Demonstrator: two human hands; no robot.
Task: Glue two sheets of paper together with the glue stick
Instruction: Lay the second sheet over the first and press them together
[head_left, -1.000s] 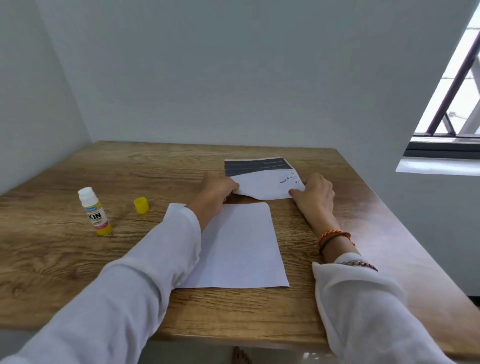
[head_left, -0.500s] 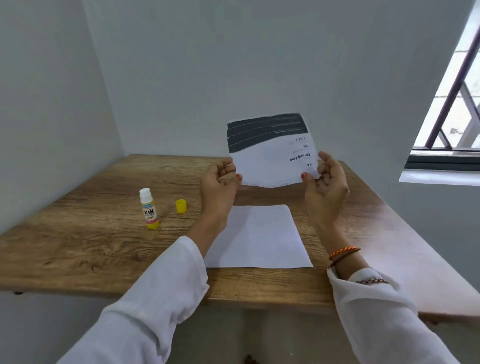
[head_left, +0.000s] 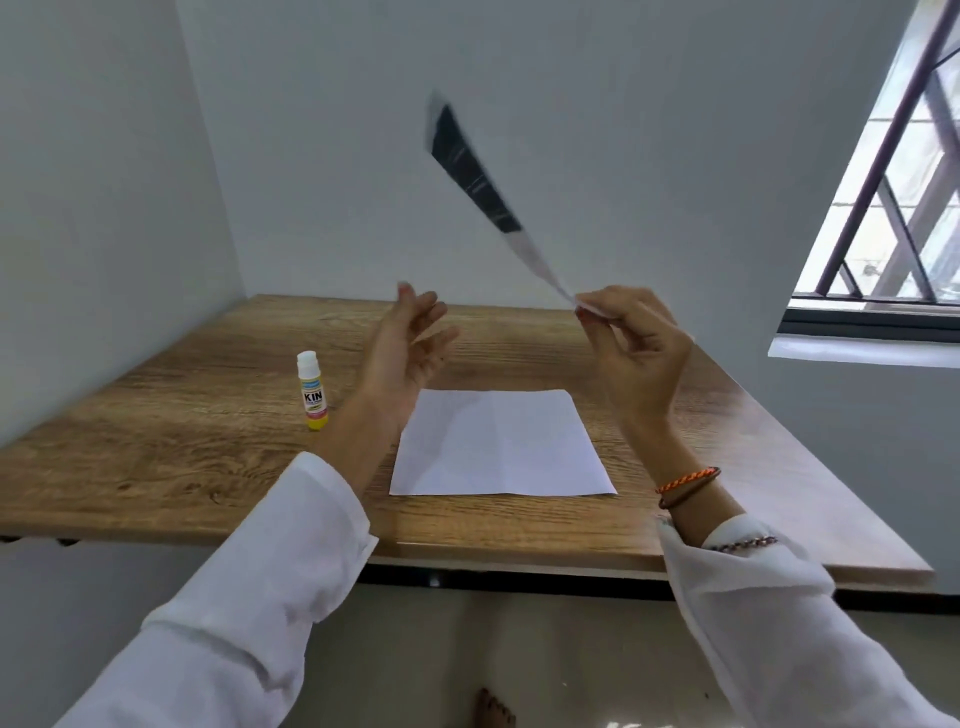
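Now right hand (head_left: 631, 348) pinches printed sheet (head_left: 478, 176) aloft, left hand (head_left: 410, 343) wide, w/ nothing held.

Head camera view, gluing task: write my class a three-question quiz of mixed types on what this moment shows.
1. True or false: the left hand holds the printed sheet.
2. Multiple choice: the glue stick is A) lying on its side, B) standing upright on the table, C) held in a hand.
3. Fill in: the plain white sheet lies flat on the ____.

Key: 1 false, the right hand pinches its corner; 2 B; 3 table.
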